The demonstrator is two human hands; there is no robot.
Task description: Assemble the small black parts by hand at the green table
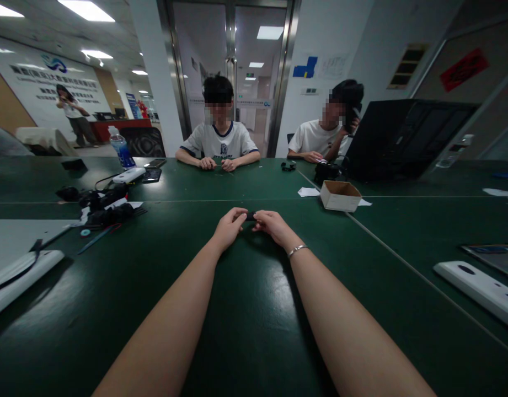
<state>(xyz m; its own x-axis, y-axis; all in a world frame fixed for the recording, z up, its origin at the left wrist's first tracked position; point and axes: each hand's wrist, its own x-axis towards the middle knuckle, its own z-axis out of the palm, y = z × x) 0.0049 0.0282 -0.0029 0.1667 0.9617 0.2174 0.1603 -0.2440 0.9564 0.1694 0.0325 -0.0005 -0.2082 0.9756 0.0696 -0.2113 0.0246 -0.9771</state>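
Observation:
Both arms reach forward over a dark green table (245, 309). Between the fingertips is a small black object (250, 216), short and bar-like; its kind is too small to make out. My left hand (230, 227) is closed in a pinch on its left end. On its right end my right hand (274, 226) pinches with curled fingers, a silver bracelet (298, 250) round that wrist. The fingers cover much of the object, which is held just over the tabletop.
Across the table sit two people (220, 138). A small open cardboard box (340, 197) stands right of my hands, before a large black case (402, 138). Leftward lie black cables and gear (102, 205), a blue-labelled bottle (120, 148) and a white device (26, 281); another white device (481, 289) lies right.

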